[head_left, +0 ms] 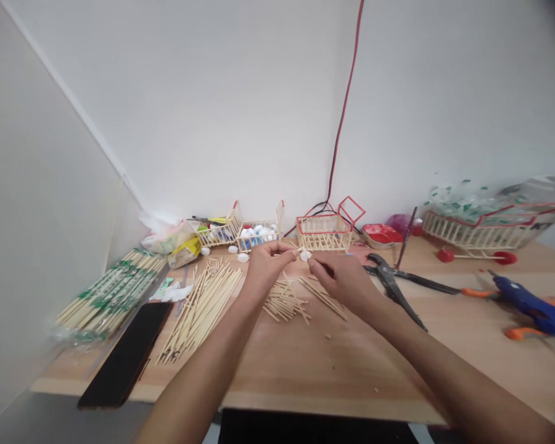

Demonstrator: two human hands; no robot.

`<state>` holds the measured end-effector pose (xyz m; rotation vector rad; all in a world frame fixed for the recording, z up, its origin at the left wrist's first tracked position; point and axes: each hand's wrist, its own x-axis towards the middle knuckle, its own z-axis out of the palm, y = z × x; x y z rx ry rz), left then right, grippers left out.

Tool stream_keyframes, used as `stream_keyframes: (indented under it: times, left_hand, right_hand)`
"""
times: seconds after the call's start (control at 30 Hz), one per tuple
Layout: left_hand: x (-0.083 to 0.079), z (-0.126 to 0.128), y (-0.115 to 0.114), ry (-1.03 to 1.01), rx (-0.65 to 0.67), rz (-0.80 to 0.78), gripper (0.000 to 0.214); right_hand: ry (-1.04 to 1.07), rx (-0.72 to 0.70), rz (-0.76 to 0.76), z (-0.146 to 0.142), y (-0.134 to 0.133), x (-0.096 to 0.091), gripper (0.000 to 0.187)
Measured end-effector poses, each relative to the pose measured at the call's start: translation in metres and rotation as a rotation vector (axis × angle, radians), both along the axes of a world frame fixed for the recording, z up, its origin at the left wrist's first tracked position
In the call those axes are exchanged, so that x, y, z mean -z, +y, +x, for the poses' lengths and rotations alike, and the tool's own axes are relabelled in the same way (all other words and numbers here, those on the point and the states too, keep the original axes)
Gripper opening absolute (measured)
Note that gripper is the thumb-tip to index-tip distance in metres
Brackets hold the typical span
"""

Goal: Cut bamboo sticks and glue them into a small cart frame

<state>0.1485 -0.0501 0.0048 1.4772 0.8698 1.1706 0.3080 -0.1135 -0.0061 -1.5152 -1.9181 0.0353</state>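
Observation:
My left hand and my right hand meet above the wooden table, fingers pinched together. Between the fingertips sits a small white bottle cap on a thin wooden stick. Both hands are closed on this piece. Just below them lies a loose heap of short cut sticks. A bundle of long chopsticks lies to the left of my left forearm.
Black pliers and a blue glue gun lie to the right. Small stick baskets, a red-wheeled stick cart, packed chopsticks and a black phone ring the table. A red cable runs down the wall.

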Motion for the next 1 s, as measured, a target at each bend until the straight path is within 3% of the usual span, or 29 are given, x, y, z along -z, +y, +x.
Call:
stream_keyframes:
  times: [0.17, 0.4, 1.0]
  left_hand:
    - [0.009, -0.003, 0.006, -0.023, -0.014, -0.009, 0.012]
    - [0.012, -0.007, -0.003, -0.012, -0.040, -0.033, 0.013]
    - [0.016, 0.000, -0.009, -0.031, -0.039, 0.002, 0.011]
  right_hand:
    - [0.053, -0.026, 0.021, -0.003, 0.010, 0.010, 0.030]
    - [0.091, -0.043, 0.038, -0.006, 0.006, 0.021, 0.032]
    - [0.114, -0.071, 0.016, -0.003, -0.001, 0.023, 0.029]
